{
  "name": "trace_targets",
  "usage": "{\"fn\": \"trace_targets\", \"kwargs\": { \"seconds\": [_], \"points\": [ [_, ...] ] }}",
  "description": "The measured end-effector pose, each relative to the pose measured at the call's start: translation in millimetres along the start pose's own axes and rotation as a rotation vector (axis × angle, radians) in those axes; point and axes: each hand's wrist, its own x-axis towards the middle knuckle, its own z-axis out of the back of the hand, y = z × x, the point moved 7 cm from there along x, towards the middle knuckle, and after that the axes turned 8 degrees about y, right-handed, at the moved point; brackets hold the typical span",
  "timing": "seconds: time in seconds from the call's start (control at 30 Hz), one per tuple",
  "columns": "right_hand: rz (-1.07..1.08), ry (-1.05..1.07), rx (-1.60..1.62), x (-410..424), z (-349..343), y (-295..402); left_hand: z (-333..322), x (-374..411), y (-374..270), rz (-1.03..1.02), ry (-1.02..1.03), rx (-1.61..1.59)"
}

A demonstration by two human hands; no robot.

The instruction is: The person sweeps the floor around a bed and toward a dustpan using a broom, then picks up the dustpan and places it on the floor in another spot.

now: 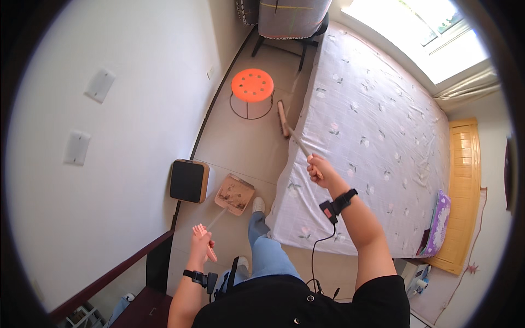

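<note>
My right hand grips the handle of a broom out over the edge of the bed. The broom's pink head rests at floor level between the bed and an orange round stool. In my left hand is the pink handle of a long-handled dustpan. The dustpan lies in front of my feet, with dark debris and dust in its pan. Its grey pole runs up to my fist.
A bed with a floral sheet fills the right side. By the left wall stands a box-like stool with a black top. A grey padded chair is at the far end. Tiled floor runs between wall and bed.
</note>
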Motion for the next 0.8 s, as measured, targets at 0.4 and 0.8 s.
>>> {"fn": "trace_targets", "kwargs": {
  "seconds": [0.4, 0.8],
  "points": [
    [-0.113, -0.165, -1.052, 128.9, 45.3, -28.3, -42.5, 38.8, -36.9, 0.036, -0.022, 0.019],
    [-0.323, 0.007, -0.749, -90.0, -5.7, -107.0, -27.2, 47.9, -57.8, 0.04, -0.016, -0.016]
  ]
}}
